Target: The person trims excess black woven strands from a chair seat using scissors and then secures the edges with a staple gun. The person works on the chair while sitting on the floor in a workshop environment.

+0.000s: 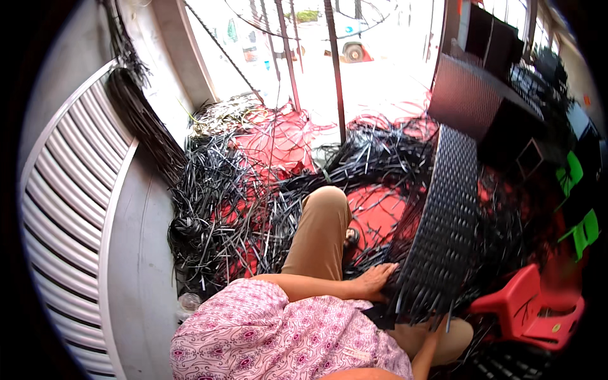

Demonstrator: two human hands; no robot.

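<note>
A black woven panel [437, 228] of flat plastic strips stands tilted in front of my right knee, its loose strip ends hanging at the lower edge. My left hand [375, 282] lies against the panel's left edge, its fingers stretched toward the weave and the thumb not clear to see. Below the panel's bottom end, my right hand [436, 329] is close to the hanging strip ends. Its fingers are mostly hidden there, so their hold cannot be made out. One greyish strip end [448, 320] sticks out beside that hand.
Tangled black strips [215, 190] cover much of the red floor [278, 142]. A red plastic chair [532, 307] is at the right, with green chairs [579, 234] beyond. Dark poles [335, 69] rise ahead. A slatted metal piece [69, 190] leans at the left wall.
</note>
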